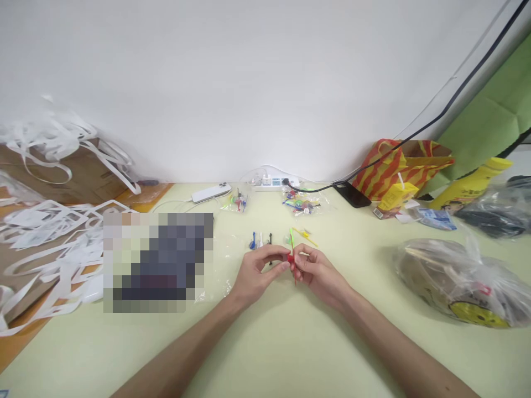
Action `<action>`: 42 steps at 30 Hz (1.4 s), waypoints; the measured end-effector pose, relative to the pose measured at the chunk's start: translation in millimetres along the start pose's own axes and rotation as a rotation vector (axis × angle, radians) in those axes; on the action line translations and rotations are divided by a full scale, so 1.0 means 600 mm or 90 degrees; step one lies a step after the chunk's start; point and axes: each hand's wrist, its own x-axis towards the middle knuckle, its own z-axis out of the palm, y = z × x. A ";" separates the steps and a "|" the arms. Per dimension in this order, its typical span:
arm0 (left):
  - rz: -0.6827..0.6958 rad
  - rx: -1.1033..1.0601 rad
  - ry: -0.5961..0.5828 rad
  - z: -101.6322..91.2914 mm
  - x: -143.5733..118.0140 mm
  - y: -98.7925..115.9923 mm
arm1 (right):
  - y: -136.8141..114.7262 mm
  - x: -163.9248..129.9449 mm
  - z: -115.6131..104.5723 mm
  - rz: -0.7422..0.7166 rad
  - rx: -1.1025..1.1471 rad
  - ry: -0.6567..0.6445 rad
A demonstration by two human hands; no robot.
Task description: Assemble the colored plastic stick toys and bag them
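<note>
My left hand (256, 272) and my right hand (319, 271) meet over the pale green table (290, 342), fingertips pinched together on a small red plastic piece (291, 258). A thin stick runs through that piece, its green end (291, 236) pointing up and away. Just beyond my fingers lie small blue, white and black plastic pieces (260, 240) and yellow-green ones (306, 235). Two clear bags of mixed coloured pieces sit farther back, one (237, 202) on the left and one (302, 203) on the right.
A white power strip (274, 181) and a phone (211, 192) lie by the wall. White paper strips (50, 221) pile on cardboard at left. A clear plastic bag (460, 282) lies at right, with a striped bag (398, 166) and yellow packages behind. A blurred patch covers something left of my hands.
</note>
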 end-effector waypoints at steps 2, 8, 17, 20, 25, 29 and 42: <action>-0.002 0.002 0.004 0.000 0.000 0.002 | 0.001 -0.001 0.001 0.000 -0.003 -0.002; 0.009 0.030 -0.002 0.003 0.000 0.007 | 0.004 -0.004 0.010 0.026 0.014 -0.018; 0.121 0.254 0.020 0.001 0.000 0.006 | -0.001 0.000 0.004 0.014 -0.007 -0.030; 0.225 0.341 0.008 -0.003 0.001 0.003 | -0.009 0.002 -0.004 -0.007 -0.062 -0.026; 0.287 0.565 0.005 -0.034 0.014 0.018 | -0.039 0.011 -0.042 -0.162 -0.210 0.166; 0.083 0.838 0.078 -0.074 0.024 0.029 | -0.066 0.018 -0.103 -0.253 -0.544 0.415; -0.214 0.857 0.036 -0.144 0.026 -0.006 | -0.066 0.021 -0.175 -0.227 -0.968 0.480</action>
